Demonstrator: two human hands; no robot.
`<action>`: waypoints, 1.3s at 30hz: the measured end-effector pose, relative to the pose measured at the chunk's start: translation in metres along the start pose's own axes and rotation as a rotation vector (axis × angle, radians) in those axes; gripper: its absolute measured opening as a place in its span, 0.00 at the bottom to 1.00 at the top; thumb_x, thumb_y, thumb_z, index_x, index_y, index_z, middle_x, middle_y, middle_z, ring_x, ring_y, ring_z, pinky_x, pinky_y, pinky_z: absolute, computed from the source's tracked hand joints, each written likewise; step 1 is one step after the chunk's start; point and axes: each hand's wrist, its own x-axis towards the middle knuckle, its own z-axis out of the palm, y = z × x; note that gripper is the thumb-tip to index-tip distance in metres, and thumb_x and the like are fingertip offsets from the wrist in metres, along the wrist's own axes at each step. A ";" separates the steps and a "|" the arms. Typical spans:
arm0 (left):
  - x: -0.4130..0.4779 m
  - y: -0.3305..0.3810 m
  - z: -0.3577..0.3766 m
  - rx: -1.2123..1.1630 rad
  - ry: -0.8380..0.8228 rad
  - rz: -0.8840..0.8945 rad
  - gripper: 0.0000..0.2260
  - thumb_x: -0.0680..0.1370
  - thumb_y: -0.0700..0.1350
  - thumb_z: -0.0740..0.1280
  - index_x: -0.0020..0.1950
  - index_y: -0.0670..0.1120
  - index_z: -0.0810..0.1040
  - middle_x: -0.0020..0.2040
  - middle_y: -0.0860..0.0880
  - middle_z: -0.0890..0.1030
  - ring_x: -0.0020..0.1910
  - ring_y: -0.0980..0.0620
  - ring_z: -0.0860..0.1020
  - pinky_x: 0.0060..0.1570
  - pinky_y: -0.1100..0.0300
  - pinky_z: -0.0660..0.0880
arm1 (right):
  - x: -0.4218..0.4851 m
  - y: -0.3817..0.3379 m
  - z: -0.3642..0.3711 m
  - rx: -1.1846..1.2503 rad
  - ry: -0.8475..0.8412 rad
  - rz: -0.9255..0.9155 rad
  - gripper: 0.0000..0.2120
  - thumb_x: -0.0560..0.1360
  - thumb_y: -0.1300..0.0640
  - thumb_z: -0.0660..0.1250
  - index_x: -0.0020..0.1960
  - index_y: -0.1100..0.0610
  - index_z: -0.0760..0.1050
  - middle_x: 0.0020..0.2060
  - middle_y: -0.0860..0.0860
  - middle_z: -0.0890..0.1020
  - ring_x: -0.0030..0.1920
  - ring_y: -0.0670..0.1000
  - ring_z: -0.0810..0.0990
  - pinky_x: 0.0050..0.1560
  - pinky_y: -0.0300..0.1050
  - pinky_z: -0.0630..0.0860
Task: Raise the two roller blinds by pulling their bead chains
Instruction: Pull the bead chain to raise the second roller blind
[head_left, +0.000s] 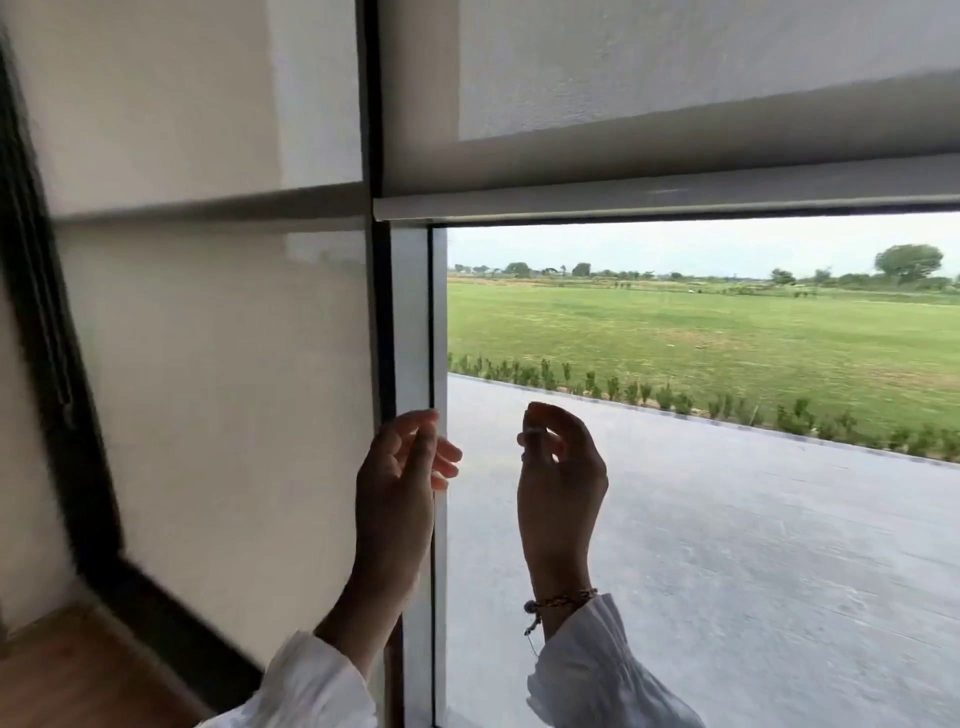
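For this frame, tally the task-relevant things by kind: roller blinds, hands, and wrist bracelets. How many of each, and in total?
Roller blinds: 2, the left blind down, the right blind partly raised.
Hands: 2, the left hand and the right hand, both raised at the window frame.
Bracelets: 1, the bracelet on the right wrist.
Total: 5.

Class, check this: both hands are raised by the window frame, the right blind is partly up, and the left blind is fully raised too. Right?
Not quite. The head view shows the left blind still down over its pane; only the right blind is partly up. Both the left hand and right hand are raised.
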 end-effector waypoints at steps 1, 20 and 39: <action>0.019 -0.008 -0.027 0.034 0.030 0.004 0.08 0.78 0.44 0.59 0.45 0.55 0.75 0.33 0.53 0.79 0.33 0.57 0.77 0.37 0.62 0.75 | -0.006 0.009 0.033 0.031 -0.041 0.029 0.09 0.71 0.63 0.62 0.44 0.52 0.78 0.43 0.53 0.83 0.43 0.53 0.81 0.38 0.36 0.74; 0.351 -0.177 -0.397 0.294 0.330 0.149 0.03 0.74 0.49 0.64 0.46 0.53 0.76 0.28 0.52 0.79 0.29 0.58 0.75 0.31 0.67 0.73 | -0.010 0.179 0.550 0.256 -0.460 0.165 0.04 0.74 0.58 0.66 0.44 0.52 0.79 0.39 0.48 0.82 0.37 0.43 0.79 0.41 0.43 0.76; 0.696 -0.347 -0.791 0.362 0.322 0.014 0.05 0.76 0.44 0.61 0.46 0.51 0.76 0.29 0.51 0.79 0.30 0.56 0.76 0.31 0.67 0.73 | -0.111 0.302 1.069 0.282 -0.599 0.275 0.04 0.74 0.58 0.65 0.48 0.52 0.77 0.41 0.45 0.82 0.32 0.42 0.80 0.35 0.30 0.74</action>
